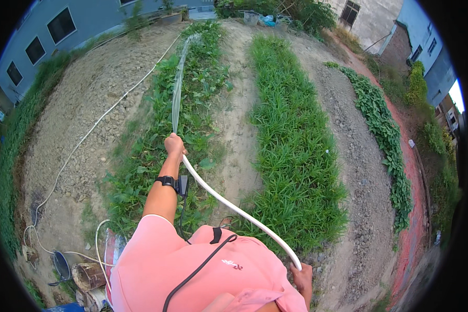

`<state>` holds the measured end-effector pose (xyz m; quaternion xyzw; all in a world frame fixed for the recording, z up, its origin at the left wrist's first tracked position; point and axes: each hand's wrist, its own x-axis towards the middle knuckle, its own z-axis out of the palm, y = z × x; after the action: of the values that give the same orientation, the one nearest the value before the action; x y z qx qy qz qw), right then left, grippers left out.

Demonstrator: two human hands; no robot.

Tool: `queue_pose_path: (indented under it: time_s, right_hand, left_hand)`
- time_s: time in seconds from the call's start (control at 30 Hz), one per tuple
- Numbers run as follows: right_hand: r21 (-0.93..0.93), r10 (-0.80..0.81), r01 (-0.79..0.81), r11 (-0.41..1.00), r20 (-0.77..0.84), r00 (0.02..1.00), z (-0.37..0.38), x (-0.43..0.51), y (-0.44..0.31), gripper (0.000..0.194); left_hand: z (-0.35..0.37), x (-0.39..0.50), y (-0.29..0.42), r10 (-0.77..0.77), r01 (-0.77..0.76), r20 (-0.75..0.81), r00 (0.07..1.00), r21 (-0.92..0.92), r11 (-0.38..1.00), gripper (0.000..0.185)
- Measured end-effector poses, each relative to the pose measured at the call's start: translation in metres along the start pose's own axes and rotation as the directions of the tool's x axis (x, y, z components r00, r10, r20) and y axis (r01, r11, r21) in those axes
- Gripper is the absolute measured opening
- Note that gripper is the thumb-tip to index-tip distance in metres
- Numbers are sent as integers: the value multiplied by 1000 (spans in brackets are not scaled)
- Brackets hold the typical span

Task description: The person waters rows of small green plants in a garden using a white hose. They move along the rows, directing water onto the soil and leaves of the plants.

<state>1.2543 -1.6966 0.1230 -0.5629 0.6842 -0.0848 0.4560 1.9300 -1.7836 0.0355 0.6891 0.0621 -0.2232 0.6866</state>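
Note:
My left hand is stretched out forward and closed around the end of a white hose. From that end a stream of water arcs away and breaks up over the far part of a bed of broad-leaved vegetables. The hose bows across in front of my pink shirt to my right hand, low by my side, which grips it farther along. A black strap holds a small dark device on my left forearm, with a cable running from it.
Right of a bare dirt path grows a bed of grass-like green plants. A low leafy row edges the far right. Another pale hose lies over cloddy soil at left. Buckets lie at lower left. Buildings stand beyond.

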Motion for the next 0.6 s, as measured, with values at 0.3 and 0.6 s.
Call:
queue_pose_path:
  time_s: [0.3, 0.6]
  right_hand:
    - [-35, 53, -52, 998, 22, 998, 32, 49, -31, 31]
    - [-17, -45, 45, 999, -4, 999, 39, 69, -56, 33]
  left_hand:
    - [42, 63, 42, 40, -40, -6, 999, -29, 999, 36]
    - [61, 78, 56, 58, -58, -61, 996, 6, 998, 36]
